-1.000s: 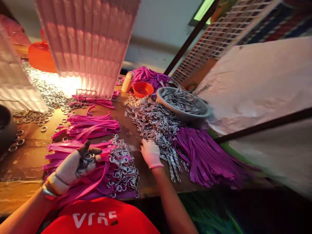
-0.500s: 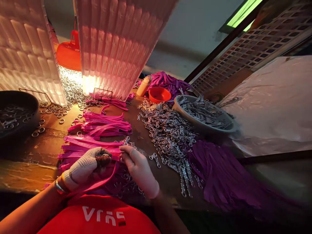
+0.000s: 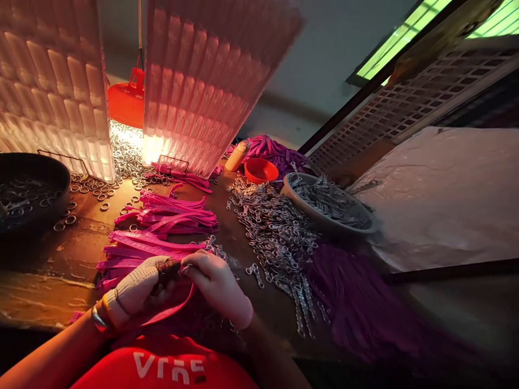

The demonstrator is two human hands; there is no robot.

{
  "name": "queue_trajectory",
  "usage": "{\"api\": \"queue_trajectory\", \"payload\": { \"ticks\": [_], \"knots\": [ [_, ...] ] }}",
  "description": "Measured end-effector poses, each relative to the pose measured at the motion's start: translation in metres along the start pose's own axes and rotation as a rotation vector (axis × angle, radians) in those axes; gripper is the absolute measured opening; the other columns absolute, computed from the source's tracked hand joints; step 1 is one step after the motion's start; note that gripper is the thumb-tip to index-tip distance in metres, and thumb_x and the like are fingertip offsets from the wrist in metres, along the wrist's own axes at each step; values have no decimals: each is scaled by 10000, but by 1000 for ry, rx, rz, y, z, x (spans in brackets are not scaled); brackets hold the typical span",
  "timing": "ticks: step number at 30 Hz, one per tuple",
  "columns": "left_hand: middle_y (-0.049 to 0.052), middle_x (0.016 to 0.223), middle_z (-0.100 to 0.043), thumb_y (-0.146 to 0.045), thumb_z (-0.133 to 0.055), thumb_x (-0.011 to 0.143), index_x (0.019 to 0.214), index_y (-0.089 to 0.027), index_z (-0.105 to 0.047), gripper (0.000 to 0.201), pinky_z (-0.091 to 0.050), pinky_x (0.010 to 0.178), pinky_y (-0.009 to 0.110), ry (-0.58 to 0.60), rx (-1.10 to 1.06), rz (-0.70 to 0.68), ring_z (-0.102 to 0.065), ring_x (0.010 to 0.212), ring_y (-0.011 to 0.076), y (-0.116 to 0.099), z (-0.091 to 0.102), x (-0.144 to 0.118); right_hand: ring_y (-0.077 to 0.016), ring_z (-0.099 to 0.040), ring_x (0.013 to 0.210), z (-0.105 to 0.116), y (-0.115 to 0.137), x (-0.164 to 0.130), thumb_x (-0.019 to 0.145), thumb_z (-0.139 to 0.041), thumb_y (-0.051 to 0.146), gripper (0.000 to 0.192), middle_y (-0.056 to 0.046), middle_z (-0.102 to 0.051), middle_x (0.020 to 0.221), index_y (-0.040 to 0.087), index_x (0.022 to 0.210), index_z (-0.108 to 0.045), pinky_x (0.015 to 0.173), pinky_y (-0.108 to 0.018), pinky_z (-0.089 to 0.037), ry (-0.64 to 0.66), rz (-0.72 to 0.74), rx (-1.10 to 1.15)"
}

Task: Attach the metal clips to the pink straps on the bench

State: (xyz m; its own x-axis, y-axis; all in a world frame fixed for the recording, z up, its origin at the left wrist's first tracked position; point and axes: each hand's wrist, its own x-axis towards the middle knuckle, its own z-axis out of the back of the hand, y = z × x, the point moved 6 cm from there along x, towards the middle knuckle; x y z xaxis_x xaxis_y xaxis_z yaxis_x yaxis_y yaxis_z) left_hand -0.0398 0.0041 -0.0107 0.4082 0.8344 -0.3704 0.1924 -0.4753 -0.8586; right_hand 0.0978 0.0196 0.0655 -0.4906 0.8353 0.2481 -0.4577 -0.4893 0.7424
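Observation:
My left hand (image 3: 140,286), in a white dotted glove with dark finger covers, is closed on a pink strap (image 3: 180,309). The strap loops down below the fingers toward my lap. My right hand (image 3: 217,283), in a pale glove, pinches a small silver metal piece (image 3: 185,269) right at the left fingertips. Its exact shape is mostly covered by the fingers. Just beyond both hands lies a bundle of pink straps (image 3: 138,243), with metal clasps (image 3: 214,246) at its right end. A second pink bundle (image 3: 178,210) rests behind it.
Metal clasps (image 3: 271,221) are heaped to the right, beside a grey basin (image 3: 328,219) of more clasps and purple straps (image 3: 357,302). A red bowl (image 3: 261,170) stands behind. At left are loose rings (image 3: 103,190) and a black pan (image 3: 60,189). A red lamp (image 3: 126,102) hangs between ribbed panels.
My right hand has moved left and slightly down, and its fingertips now meet those of my left hand. A silver piece shows between them. The whole view has shifted a little.

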Motion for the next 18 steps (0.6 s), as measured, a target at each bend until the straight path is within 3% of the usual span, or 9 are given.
{"api": "queue_trajectory", "payload": {
  "ticks": [4, 8, 14, 18],
  "knots": [
    [-13, 502, -531, -436, -590, 888, 682, -157, -577, 347, -266, 413, 217, 32, 195, -63, -427, 416, 90, -19, -4, -7, -122, -604, 760, 6, 1, 2, 916, -636, 147, 130, 17, -691, 795, 194, 812, -698, 721, -223, -404, 133, -74, -113],
    [-11, 561, -560, -417, -580, 895, 765, -164, -578, 285, -264, 407, 207, 74, 267, -9, -426, 437, 87, -28, -14, -10, -94, -517, 627, 13, 2, 4, 890, -621, 119, 243, 36, -617, 651, 175, 653, -620, 612, -221, -316, 146, -115, -283],
    [-24, 567, -534, -384, -654, 863, 756, -161, -577, 259, -301, 428, 182, 93, 183, -29, -434, 464, 74, -28, -15, 5, -128, -524, 655, 6, 5, 7, 910, -609, 200, 220, -7, -630, 686, 177, 691, -612, 625, -260, -279, 93, -3, -517],
    [-37, 553, -531, -334, -632, 854, 781, -182, -550, 188, -319, 409, 141, -54, -115, 74, -448, 428, 64, -26, -4, 18, -148, -571, 689, 2, 0, 9, 956, -580, 292, 195, -26, -672, 760, 183, 807, -646, 638, -266, -294, -16, -46, -496]
  ]
}}
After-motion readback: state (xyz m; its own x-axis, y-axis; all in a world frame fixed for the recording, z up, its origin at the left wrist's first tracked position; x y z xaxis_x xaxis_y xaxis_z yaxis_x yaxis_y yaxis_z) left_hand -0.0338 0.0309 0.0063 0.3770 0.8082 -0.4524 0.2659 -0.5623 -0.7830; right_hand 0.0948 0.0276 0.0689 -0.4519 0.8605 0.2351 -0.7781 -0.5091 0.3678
